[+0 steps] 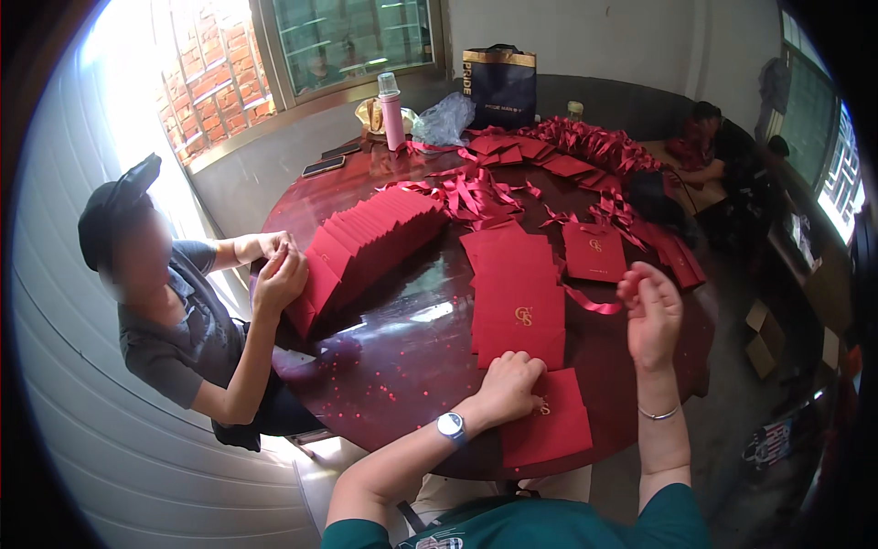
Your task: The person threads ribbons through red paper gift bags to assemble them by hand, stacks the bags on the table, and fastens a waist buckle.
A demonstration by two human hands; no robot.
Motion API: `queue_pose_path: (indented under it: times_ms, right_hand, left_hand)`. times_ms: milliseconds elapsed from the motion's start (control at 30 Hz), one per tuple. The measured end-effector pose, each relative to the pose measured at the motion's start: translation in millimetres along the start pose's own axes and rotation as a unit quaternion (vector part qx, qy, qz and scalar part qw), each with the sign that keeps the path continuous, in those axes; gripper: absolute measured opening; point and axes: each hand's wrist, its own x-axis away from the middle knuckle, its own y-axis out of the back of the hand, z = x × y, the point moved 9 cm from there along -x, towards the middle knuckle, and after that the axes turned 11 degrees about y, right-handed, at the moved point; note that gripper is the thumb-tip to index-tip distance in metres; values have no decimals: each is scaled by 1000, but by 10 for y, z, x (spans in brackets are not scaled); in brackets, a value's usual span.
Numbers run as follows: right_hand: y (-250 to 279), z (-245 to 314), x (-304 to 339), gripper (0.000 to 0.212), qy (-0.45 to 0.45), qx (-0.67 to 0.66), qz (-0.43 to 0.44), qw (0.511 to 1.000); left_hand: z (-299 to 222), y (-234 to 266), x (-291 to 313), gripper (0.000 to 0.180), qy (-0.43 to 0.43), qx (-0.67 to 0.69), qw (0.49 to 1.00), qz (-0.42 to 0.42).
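Observation:
Flat on the table's near edge lies a red paper gift bag [560,430] with a gold emblem. My left hand [508,388], wearing a watch, curls over its upper left part, fingers bent and pressed against it. Just beyond, a stack of similar red bags [519,284] stretches away from me. My right hand [651,316] is raised above the table to the right, fingers curled in with the thumb; whatever may be between them is too small to make out. Nearest to it are another red bag [594,252] and a loose red ribbon [593,304].
At the left, a co-worker [174,302] sits beside a long row of red bags [366,242]. Ribbon heaps [480,194], a pink bottle [391,122], phones [324,166] and a dark tote bag [501,87] occupy the far side. Another person [718,165] sits at the far right.

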Motion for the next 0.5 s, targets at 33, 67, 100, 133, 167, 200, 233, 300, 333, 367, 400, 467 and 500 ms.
queue_pose_path:
  times_ms: [33,67,100,133,167,200,233,300,333,367,400,467,500]
  right_hand:
    - [-47,-81,68,26,-31,-5,2,999]
    - [-76,-182,142,30,-55,-10,20,998]
    - [-117,-242,213,34,-82,-38,27,996]
    - [-150,-253,237,34,-63,-17,38,997]
    - [-183,-272,259,34,-45,4,49,998]
    - [-177,-318,278,34,-49,4,46,998]
    - [-181,-315,277,31,-31,-8,41,999]
    - [-83,-400,287,29,-18,-17,32,999]
    - [10,-459,286,25,-3,33,34,999]
    - [98,-486,286,22,10,84,34,996]
    - [184,-564,294,17,-34,160,17,986]
    - [-82,-226,220,15,157,330,90,926]
    - [-220,-139,218,14,202,385,118,893]
  left_hand:
    - [19,-16,-11,46,17,4,1000,13]
    - [8,2,0,45,14,14,1000,-5]
    - [4,-3,1,45,15,11,1000,-3]
    - [-4,53,-5,43,10,29,999,-26]
    - [-2,113,-4,42,5,48,998,-50]
    - [-46,234,-1,39,-9,52,995,-86]
    - [-52,343,-11,38,-11,45,991,-122]
    - [-75,591,-23,38,-26,36,980,-193]
    - [-96,678,-42,38,-27,28,978,-203]
    - [-115,747,-69,37,-30,22,977,-210]
    - [-109,786,-90,35,-37,17,975,-220]
    - [39,738,-207,31,5,-9,983,-184]
    - [161,706,-249,31,25,-6,987,-160]
